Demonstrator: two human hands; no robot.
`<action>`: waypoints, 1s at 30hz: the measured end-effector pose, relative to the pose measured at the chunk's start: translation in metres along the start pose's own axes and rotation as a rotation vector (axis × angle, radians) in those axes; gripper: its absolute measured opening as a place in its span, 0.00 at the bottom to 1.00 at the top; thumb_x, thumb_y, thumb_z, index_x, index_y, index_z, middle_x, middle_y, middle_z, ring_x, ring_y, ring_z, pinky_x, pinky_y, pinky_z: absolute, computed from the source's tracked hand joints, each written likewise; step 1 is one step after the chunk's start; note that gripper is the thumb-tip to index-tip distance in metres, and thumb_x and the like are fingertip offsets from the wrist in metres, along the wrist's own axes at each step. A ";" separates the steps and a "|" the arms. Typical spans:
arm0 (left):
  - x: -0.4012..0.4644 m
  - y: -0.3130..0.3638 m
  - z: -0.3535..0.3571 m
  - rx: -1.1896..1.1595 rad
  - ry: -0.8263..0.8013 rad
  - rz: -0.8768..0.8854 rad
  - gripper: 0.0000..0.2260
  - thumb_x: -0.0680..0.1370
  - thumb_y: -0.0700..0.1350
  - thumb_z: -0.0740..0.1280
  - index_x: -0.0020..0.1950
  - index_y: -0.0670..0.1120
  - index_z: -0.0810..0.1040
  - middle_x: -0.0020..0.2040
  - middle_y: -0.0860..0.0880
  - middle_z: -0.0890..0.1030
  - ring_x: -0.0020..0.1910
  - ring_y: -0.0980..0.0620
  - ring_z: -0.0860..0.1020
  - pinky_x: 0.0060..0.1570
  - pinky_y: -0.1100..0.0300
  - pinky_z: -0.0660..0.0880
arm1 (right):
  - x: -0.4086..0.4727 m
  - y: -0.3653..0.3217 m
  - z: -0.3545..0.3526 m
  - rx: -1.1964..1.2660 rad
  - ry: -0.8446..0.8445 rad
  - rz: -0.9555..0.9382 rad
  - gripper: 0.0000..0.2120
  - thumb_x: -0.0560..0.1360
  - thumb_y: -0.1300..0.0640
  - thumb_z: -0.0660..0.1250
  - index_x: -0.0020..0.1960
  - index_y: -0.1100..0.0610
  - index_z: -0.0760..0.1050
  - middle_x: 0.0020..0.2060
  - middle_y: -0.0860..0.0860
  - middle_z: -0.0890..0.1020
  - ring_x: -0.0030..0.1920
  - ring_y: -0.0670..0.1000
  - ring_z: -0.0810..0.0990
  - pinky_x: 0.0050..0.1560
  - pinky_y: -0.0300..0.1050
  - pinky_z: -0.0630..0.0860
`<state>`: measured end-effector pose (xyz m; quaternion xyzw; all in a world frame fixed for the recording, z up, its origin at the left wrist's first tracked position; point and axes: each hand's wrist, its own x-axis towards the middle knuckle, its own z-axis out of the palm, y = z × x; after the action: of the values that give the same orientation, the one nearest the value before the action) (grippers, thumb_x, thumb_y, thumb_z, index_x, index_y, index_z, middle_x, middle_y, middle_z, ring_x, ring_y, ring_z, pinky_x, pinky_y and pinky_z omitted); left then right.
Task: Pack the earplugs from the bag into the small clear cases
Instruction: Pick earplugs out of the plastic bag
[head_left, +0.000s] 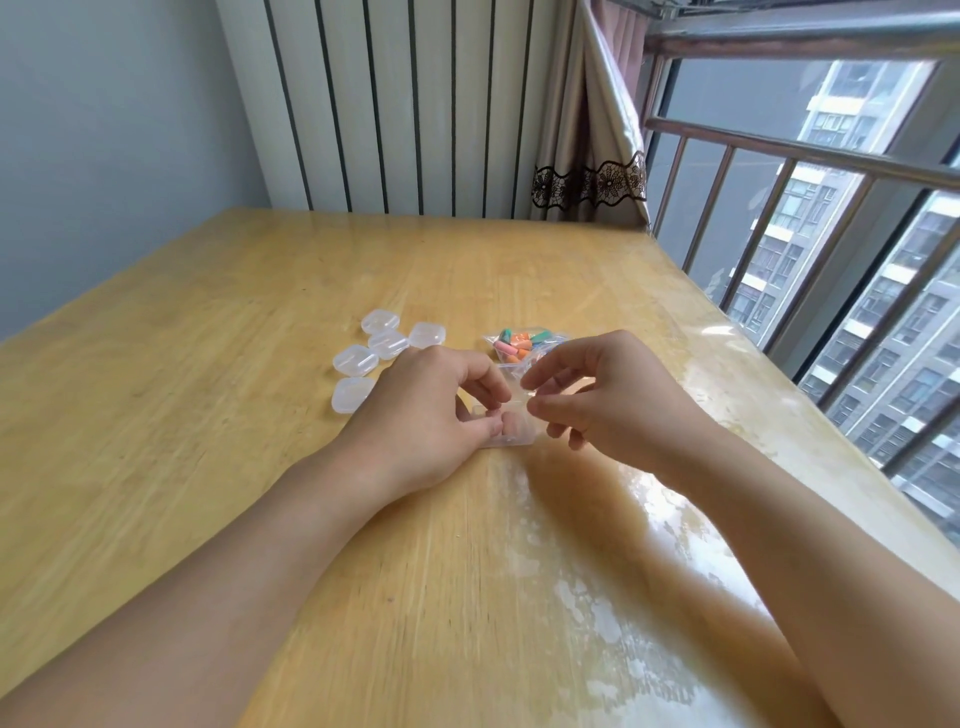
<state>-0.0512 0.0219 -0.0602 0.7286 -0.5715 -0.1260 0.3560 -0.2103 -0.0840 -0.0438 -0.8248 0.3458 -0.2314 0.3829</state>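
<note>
A small clear case (506, 415), opened with its lid raised toward the far side, is held on the wooden table (208, 364) between the two hands. The left hand (426, 410) is curled around the near-left part of the case, with thumb and fingers pinched on its edges. The lid is pinched at its right edge by the thumb and forefinger of the right hand (597, 395), the other fingers being loosely curled beneath. Whether anything lies inside the case cannot be told. Just beyond the hands, a clear plastic bag (522, 345) is seen lying on the table, filled with earplugs (517, 340) in orange, pink and green. To the left of the bag, a cluster of five closed clear cases (382, 351) is set on the tabletop, some of them touching, with the nearest one just beside the left hand.
</note>
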 end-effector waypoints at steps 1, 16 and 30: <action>0.000 0.000 -0.001 0.016 -0.003 0.009 0.05 0.73 0.49 0.76 0.46 0.56 0.83 0.46 0.61 0.84 0.37 0.60 0.82 0.41 0.63 0.77 | 0.000 -0.001 -0.003 0.007 0.019 -0.002 0.04 0.72 0.66 0.74 0.45 0.58 0.84 0.36 0.54 0.85 0.29 0.51 0.84 0.27 0.40 0.77; 0.005 -0.001 -0.035 -0.008 -0.008 0.014 0.29 0.58 0.54 0.85 0.56 0.59 0.80 0.47 0.58 0.80 0.36 0.56 0.82 0.33 0.71 0.73 | 0.002 0.005 0.005 -0.211 0.088 -0.132 0.08 0.74 0.55 0.74 0.54 0.50 0.84 0.40 0.47 0.85 0.29 0.50 0.82 0.36 0.44 0.80; 0.006 -0.008 -0.010 -0.080 -0.162 0.031 0.16 0.65 0.45 0.83 0.48 0.51 0.83 0.42 0.52 0.85 0.32 0.60 0.78 0.40 0.61 0.79 | 0.006 0.013 0.010 -0.142 -0.044 -0.084 0.10 0.70 0.51 0.80 0.45 0.52 0.81 0.39 0.51 0.84 0.27 0.40 0.78 0.32 0.42 0.76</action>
<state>-0.0370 0.0213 -0.0570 0.6923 -0.6041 -0.2018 0.3392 -0.2051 -0.0898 -0.0592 -0.8685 0.3180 -0.2039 0.3211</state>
